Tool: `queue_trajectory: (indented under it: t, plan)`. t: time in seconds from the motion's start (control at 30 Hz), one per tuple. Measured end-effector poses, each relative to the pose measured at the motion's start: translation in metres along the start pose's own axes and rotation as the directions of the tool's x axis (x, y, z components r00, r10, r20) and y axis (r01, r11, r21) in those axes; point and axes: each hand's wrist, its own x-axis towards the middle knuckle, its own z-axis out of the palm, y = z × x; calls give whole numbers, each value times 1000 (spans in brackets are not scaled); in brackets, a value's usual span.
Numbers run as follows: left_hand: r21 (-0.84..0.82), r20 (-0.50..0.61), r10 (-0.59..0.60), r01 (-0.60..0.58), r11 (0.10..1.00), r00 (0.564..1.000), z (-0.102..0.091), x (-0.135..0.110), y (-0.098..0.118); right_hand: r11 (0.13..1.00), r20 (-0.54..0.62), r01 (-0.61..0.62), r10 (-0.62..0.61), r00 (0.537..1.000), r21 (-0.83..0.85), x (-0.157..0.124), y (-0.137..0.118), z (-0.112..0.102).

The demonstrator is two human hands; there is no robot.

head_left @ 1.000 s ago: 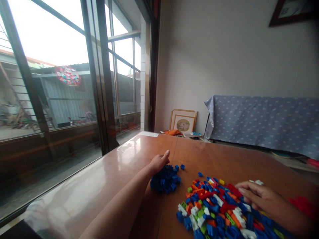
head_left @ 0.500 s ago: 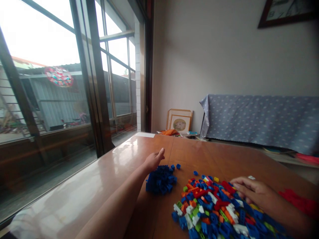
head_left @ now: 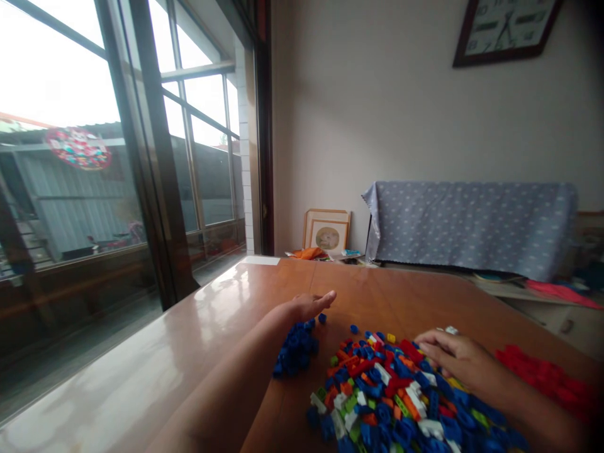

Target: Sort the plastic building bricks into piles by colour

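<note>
My left hand [head_left: 309,306] reaches over a small heap of dark blue bricks [head_left: 295,347] on the wooden table [head_left: 198,352]. Its fingers are stretched out flat with nothing in them. A big mixed pile of bricks [head_left: 387,396] in blue, red, orange, white and green lies right of that heap. My right hand [head_left: 453,357] rests palm down on the far right side of the mixed pile, fingers spread over the bricks; I cannot see anything held under them. A heap of red bricks [head_left: 542,377] lies at the table's right edge.
Tall windows with dark frames [head_left: 155,157] run along the left. Behind the table stands a piece of furniture under a blue dotted cloth [head_left: 472,223]. Framed pictures [head_left: 326,231] lean on the wall. A clock [head_left: 507,28] hangs top right.
The view has swung right and a little up. My left hand has flattened and lowered over the blue heap. My right hand stays on the mixed pile.
</note>
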Motion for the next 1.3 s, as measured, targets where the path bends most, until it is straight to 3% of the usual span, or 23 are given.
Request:
queue_trajectory:
  t: [0.2, 0.67, 0.77, 0.87, 0.97, 1.1, 1.17, 1.3]
  plan:
    - [132, 50, -34, 27, 991, 998, 22, 7, 10, 999, -16, 46, -46, 999, -11, -2, -1, -2]
    - [89, 41, 101, -104, 991, 994, 14, -31, 16, 996, -41, 81, -82, 996, -29, -3, 4, -4]
    - [31, 26, 87, -88, 996, 996, 13, -34, 17, 997, -44, 74, -75, 996, -15, -3, 1, -5]
    - [-139, -26, 81, -84, 987, 996, 4, -37, 14, 998, -46, 67, -68, 997, -5, -3, -1, -7]
    - [-300, -195, 54, -112, 947, 979, -15, -44, 0, 999, -57, 46, -45, 997, 11, -4, -2, -9]
    - [-404, -476, -156, -58, 913, 866, -41, -63, -37, 998, -65, 54, -53, 996, 23, -3, -1, -9]
    - [-459, -505, -258, -2, 889, 824, -46, -72, -56, 998, -68, 57, -56, 996, 15, -1, 2, -6]
    - [-554, -428, -383, 97, 827, 819, -40, -83, -80, 999, -52, 31, -30, 998, 20, 4, 10, -3]
